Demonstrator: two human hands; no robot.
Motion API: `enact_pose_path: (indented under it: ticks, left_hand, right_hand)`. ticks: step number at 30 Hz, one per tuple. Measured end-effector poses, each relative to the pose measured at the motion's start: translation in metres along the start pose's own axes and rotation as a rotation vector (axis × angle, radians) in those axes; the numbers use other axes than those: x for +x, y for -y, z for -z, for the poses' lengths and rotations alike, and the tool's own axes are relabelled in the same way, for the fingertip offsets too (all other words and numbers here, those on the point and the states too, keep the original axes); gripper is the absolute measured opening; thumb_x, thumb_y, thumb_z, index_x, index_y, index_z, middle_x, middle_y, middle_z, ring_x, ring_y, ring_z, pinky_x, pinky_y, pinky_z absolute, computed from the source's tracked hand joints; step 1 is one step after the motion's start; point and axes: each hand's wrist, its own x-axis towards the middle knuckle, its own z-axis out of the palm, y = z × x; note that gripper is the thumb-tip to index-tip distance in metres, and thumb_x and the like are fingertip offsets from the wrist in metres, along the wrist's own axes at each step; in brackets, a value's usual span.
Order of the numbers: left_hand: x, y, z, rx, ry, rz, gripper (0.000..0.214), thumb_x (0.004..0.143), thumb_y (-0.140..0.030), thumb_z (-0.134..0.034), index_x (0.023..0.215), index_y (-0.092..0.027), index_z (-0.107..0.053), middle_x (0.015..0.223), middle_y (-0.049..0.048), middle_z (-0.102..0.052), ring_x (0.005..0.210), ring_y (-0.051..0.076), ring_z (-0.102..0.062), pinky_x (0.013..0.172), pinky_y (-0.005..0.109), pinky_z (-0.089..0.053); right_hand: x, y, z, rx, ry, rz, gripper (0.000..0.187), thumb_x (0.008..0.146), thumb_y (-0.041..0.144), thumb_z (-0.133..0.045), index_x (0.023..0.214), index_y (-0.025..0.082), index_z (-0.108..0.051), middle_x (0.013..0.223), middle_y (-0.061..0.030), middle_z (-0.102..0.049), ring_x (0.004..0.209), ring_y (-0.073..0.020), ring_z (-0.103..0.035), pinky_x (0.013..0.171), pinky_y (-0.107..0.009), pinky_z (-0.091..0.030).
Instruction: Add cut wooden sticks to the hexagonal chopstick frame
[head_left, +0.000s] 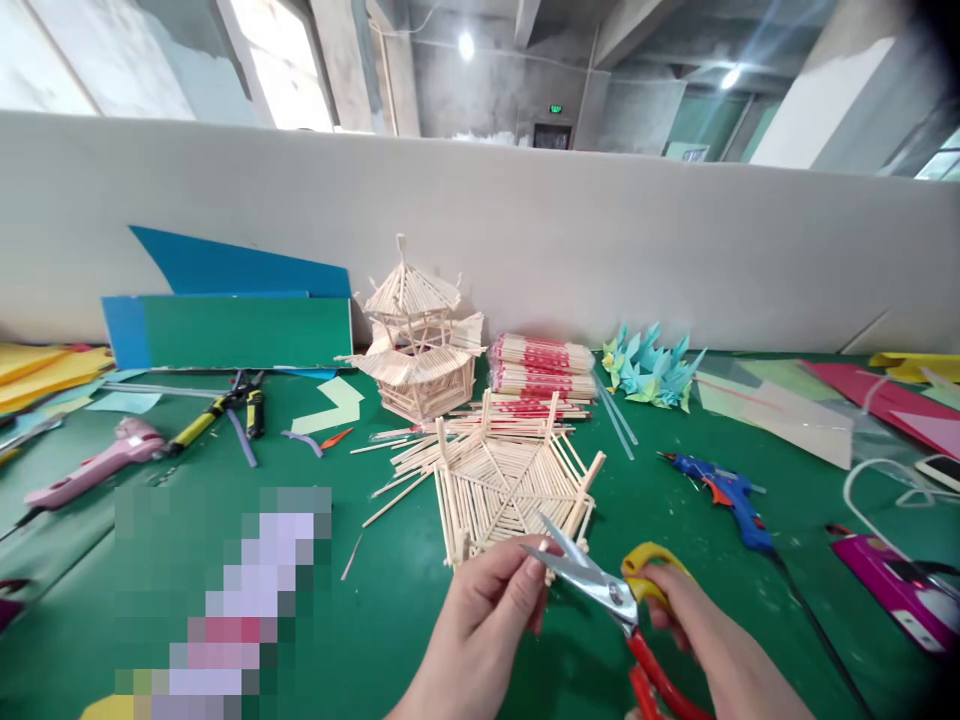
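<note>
My right hand (701,625) grips a pair of scissors (600,585) with yellow and red handles, blades parted and pointing left. My left hand (491,600) is pinched right at the blades, holding something small I cannot make out. Just beyond both hands lies a flat hexagonal frame of wooden sticks (510,480) on the green table (390,600). Behind it stands a finished stick pavilion model (414,335), with a bundle of wrapped chopsticks (541,365) to its right and loose sticks (397,460) scattered between.
A blue glue gun (727,495) lies right of the frame, a pink glue gun (94,465) and yellow-handled pliers (217,405) at left. Teal paper cranes (651,365), coloured paper sheets (225,320), a magenta device (896,585) and a white wall board (675,240) edge the table.
</note>
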Motion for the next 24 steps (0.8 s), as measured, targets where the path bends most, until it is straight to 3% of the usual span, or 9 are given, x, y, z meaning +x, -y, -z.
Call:
enact_pose_path:
  ticks: [5,9,18,24]
  left_hand:
    - [-0.002,0.005,0.005,0.133,0.019,-0.132,0.028,0.084,-0.04,-0.05,0.086,-0.018,-0.066,0.057,-0.0025,-0.043,0.054,0.01,-0.036,0.05,0.019,-0.03]
    - [-0.002,0.006,0.008,0.272,0.004,-0.237,0.022,0.086,-0.03,-0.048,0.086,-0.018,-0.066,0.059,-0.0013,-0.048,0.053,0.011,-0.038,0.049,0.019,-0.033]
    - [-0.003,0.002,0.009,0.375,0.01,-0.288,0.02,0.084,-0.017,-0.046,0.068,-0.017,-0.058,0.062,-0.0009,-0.054,0.054,0.011,-0.041,0.053,0.02,-0.036]
    - [-0.003,0.001,0.011,0.38,0.053,-0.302,0.02,0.085,-0.013,-0.044,0.074,-0.018,-0.06,0.066,-0.0006,-0.056,0.058,0.011,-0.045,0.055,0.019,-0.036]
  right_hand:
    - [-0.003,-0.001,0.002,-0.189,0.076,0.004,0.073,0.06,0.035,-0.064,0.125,0.013,-0.04,0.104,-0.0146,-0.059,0.094,-0.0255,-0.061,0.077,-0.03,-0.051]
    - [-0.002,0.009,0.003,-0.211,0.091,0.004,0.07,0.062,0.035,-0.062,0.125,0.014,-0.039,0.108,-0.0139,-0.058,0.097,-0.0236,-0.059,0.077,-0.027,-0.051]
    - [0.002,0.038,0.008,-0.069,0.162,-0.082,0.072,0.058,0.033,-0.066,0.122,0.009,-0.043,0.102,-0.015,-0.058,0.091,-0.0257,-0.06,0.074,-0.028,-0.052]
    - [-0.002,0.038,0.004,0.1,0.052,-0.073,0.065,0.057,0.028,-0.067,0.119,0.02,-0.048,0.099,-0.0096,-0.06,0.09,-0.0246,-0.06,0.073,-0.027,-0.05]
